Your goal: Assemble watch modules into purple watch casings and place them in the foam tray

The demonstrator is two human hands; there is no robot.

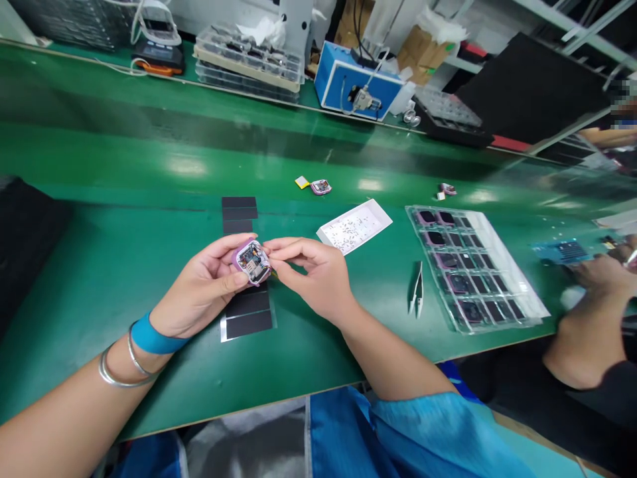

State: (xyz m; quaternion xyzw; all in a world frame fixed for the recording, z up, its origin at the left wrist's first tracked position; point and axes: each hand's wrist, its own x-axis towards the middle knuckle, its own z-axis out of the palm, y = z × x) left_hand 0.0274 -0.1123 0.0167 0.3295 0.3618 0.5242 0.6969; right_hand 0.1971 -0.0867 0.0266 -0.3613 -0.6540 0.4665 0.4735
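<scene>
A person's two bare hands meet over a green worktable [124, 265]. The left hand [206, 285] grips a small purple watch case [253, 261], thumb under it and fingers curled around its far side, with the open face up and a circuit board and wires showing. The right hand [318, 275] pinches the case's right edge between thumb and forefinger, the other fingers folded loosely. The case sits between the two sets of fingertips, raised off the table. Any marking on the board is too small to read.

A row of black strips [247, 312] on a backing sheet lies directly under the fingers. Just beyond the right fingertips is a shallow white tray [354, 227] scattered with tiny parts; nothing printed on it is legible. To the right of the right hand lie metal tweezers [417, 290], and further right a clear plastic compartment tray [497, 325] holds purple cases [446, 260] in its left cells and dark flat pieces in others.

Well beyond the fingers, a loose purple case [321, 187] lies beside a yellow scrap [301, 182]. Behind them stand a blue box machine [348, 83] and stacked clear trays [249, 63]. A co-worker's hand [594, 275] rests at the far right.
</scene>
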